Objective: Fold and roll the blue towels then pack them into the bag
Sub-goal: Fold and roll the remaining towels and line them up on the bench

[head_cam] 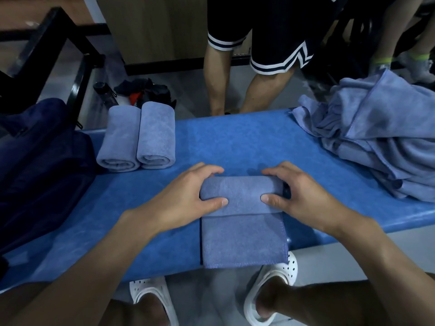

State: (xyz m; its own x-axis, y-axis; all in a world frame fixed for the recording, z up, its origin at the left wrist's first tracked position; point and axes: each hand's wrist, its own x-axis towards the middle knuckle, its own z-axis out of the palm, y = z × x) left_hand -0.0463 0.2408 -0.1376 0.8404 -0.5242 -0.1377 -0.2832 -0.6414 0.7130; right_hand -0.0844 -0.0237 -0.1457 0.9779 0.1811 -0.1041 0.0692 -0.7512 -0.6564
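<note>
Head view. Step in hand, as I judge it: rolling a folded towel (242, 191) on the bench (235, 142).

- Left hand (188, 196) grips the roll's left end: fingers curled over the far side, thumb pressed on the near face.
- Right hand (299, 194) does the same at the right end.
- The roll lies crosswise near the middle of the bench, a little toward the near edge. Its unrolled tail runs flat toward the person and hangs over the near edge.

To do it well:
- Keep both ends turning at one rate, so the roll does not cone.
- Hold thumb pressure even and draw the tail taut before each turn.
- Watch the overhang; the free tail may drag or skew the roll.
- Keep the side edges flush.

Elsewhere:
- Two rolled towels (136, 140) lie touching side by side at the far left corner, well apart from the hands.
- Loose towels (381, 142) are heaped at the right end.
- A dark bag (40, 161) sits at the left end, just beside the finished rolls. I cannot tell whether it is open.

Packing not yet begun, by the look of it.
</note>
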